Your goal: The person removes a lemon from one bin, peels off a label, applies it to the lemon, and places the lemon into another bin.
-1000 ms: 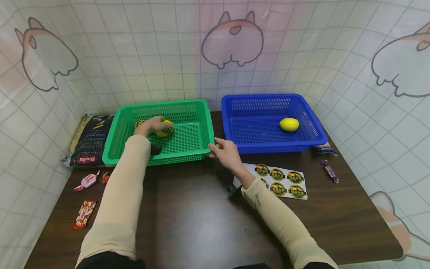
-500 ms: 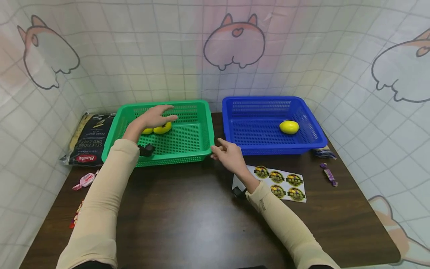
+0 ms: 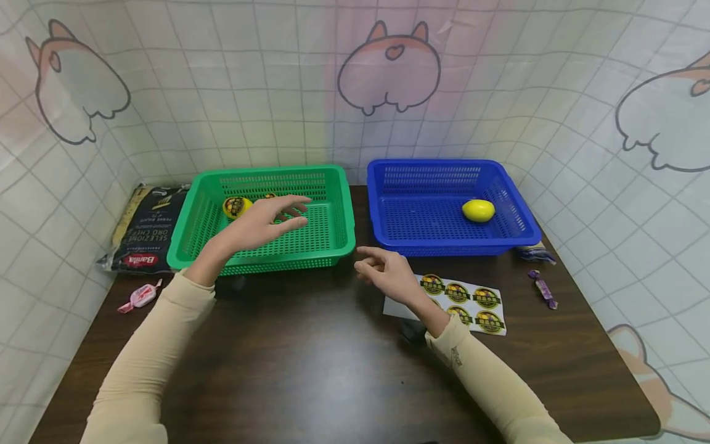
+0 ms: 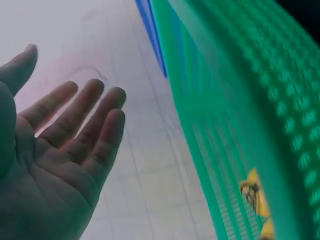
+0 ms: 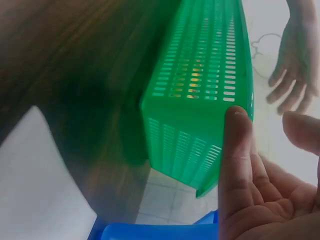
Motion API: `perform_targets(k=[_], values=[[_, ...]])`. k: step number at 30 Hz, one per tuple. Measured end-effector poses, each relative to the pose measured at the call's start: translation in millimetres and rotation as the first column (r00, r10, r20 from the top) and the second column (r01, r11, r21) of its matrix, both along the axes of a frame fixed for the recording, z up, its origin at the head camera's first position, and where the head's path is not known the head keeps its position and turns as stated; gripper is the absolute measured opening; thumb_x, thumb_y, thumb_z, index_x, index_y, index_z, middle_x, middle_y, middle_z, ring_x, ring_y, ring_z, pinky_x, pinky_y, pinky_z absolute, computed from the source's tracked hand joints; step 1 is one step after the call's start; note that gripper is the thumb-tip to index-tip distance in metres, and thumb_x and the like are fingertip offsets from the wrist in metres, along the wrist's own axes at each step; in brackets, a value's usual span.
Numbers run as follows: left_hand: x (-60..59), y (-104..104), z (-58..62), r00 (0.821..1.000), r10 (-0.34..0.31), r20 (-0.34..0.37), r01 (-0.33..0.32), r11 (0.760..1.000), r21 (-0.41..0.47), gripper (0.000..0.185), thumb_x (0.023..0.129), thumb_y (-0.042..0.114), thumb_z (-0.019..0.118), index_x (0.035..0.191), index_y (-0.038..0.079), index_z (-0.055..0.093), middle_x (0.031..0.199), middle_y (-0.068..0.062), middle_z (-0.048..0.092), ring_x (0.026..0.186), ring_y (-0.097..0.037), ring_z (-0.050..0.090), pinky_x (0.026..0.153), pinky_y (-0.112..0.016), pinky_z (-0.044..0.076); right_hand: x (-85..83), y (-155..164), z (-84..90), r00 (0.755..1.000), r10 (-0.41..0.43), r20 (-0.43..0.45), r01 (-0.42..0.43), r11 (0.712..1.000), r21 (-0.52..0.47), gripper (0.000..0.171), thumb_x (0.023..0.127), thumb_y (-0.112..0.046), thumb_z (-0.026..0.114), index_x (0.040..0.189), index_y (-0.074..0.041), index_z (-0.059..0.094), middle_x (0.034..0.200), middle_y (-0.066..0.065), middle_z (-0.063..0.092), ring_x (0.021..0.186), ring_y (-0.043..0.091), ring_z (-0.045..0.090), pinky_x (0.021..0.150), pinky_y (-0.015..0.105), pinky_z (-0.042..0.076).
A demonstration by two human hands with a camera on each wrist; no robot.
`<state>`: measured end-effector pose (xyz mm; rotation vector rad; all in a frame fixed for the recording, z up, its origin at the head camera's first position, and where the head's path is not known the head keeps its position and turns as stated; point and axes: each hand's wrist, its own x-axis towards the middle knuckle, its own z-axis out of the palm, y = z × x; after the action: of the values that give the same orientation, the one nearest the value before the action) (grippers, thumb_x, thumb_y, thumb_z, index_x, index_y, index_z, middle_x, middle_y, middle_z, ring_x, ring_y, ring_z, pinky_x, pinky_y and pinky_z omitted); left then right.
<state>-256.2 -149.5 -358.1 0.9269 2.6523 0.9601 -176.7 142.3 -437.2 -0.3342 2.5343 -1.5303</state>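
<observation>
My left hand [image 3: 257,225] hovers over the front of the green basket [image 3: 318,253], fingers extended and holding nothing; its bare palm shows in the left wrist view. Behind it in the basket lies a yellow lemon [image 3: 235,207] with a round sticker. A second stickered one [image 3: 270,195] is mostly hidden by the hand. My right hand [image 3: 392,276], fingers loosely bent and holding nothing, is just off the basket's front right corner. Beneath its wrist lies a white sheet of round stickers [image 3: 471,302]. A plain lemon [image 3: 479,211] rests in the blue basket [image 3: 455,246].
A black pasta bag [image 3: 150,228] lies left of the green basket. A pink-and-white wrapped candy [image 3: 141,296] sits in front of it. On the right are a purple wrapped candy [image 3: 543,288] and a small packet [image 3: 537,253] partly under the blue basket. Patterned cloth walls surround the table.
My left hand has left the stickered lemon, lifted, and drawn back toward me. My right hand has come away from the green basket's corner and moved slightly nearer me.
</observation>
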Motion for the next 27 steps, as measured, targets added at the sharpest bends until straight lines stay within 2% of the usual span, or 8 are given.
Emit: perform_targets(k=[3,7,13,17,21,24,27], values=[[16.6,3.8,-2.1,0.999,-0.035,-0.011,0.035,0.998,0.047,0.047,0.103,0.039,0.051,0.146,0.019,0.048,0.137,-0.006,0.063,0.122,-0.023,0.063,0.103,-0.047,0.052,7.2,5.1,-0.8,1.000,0.030,-0.011,-0.030,1.000,-0.001,0.040,0.097,-0.029,0.064,0.134,-0.013,0.060,0.108,0.016,0.076,0.093,0.034,0.074,0.074,0.030,0.061],[35.2,8.6,-11.0,0.998,-0.068,0.008,0.067,0.994,0.090,0.044,0.106,0.039,0.046,0.145,0.022,0.049,0.135,-0.003,0.064,0.120,-0.019,0.063,0.102,-0.044,0.053,15.8,12.6,-0.7,0.998,0.054,-0.021,-0.053,0.998,0.043,0.035,0.097,-0.031,0.064,0.128,-0.015,0.064,0.106,0.012,0.076,0.093,0.030,0.072,0.073,0.029,0.060],[54.6,17.7,-36.6,0.991,-0.100,0.087,0.085,0.983,0.165,0.038,0.106,0.038,0.044,0.141,0.024,0.054,0.130,0.001,0.067,0.117,-0.015,0.066,0.098,-0.040,0.055,25.3,19.0,-3.8,0.992,0.119,-0.038,-0.112,0.981,0.157,0.028,0.097,-0.032,0.064,0.121,-0.017,0.069,0.104,0.002,0.077,0.092,0.013,0.070,0.078,0.026,0.056],[63.7,25.6,-57.5,0.976,-0.134,0.170,0.094,0.971,0.221,0.035,0.107,0.036,0.044,0.137,0.024,0.057,0.128,0.003,0.068,0.116,-0.012,0.066,0.098,-0.035,0.055,29.8,21.4,-9.4,0.982,0.184,-0.037,-0.174,0.966,0.191,0.029,0.097,-0.028,0.065,0.119,-0.011,0.070,0.102,0.003,0.077,0.090,0.012,0.070,0.078,0.023,0.057],[70.2,36.6,-77.6,0.970,-0.162,0.184,0.120,0.968,0.221,0.034,0.106,0.036,0.045,0.133,0.023,0.060,0.127,-0.001,0.069,0.110,-0.012,0.067,0.095,-0.031,0.056,33.1,23.4,-17.0,0.979,0.204,-0.022,-0.195,0.957,0.214,0.031,0.096,-0.028,0.065,0.118,-0.007,0.070,0.102,0.004,0.077,0.088,0.011,0.069,0.076,0.021,0.056],[72.6,47.1,-91.9,0.962,-0.191,0.194,0.151,0.967,0.204,0.036,0.106,0.037,0.046,0.132,0.018,0.061,0.126,-0.006,0.070,0.107,-0.016,0.069,0.093,-0.033,0.056,34.5,25.1,-21.3,0.978,0.211,-0.002,-0.205,0.954,0.220,0.031,0.097,-0.028,0.064,0.118,-0.007,0.070,0.102,0.004,0.077,0.088,0.010,0.069,0.077,0.021,0.056],[73.2,57.4,-105.0,0.945,-0.198,0.260,0.142,0.965,0.218,0.039,0.106,0.037,0.045,0.132,0.011,0.061,0.125,-0.011,0.070,0.107,-0.023,0.070,0.094,-0.037,0.057,34.1,28.0,-23.5,0.976,0.217,0.010,-0.213,0.948,0.236,0.031,0.097,-0.030,0.064,0.118,-0.007,0.070,0.102,0.003,0.077,0.088,0.009,0.069,0.077,0.020,0.055]])
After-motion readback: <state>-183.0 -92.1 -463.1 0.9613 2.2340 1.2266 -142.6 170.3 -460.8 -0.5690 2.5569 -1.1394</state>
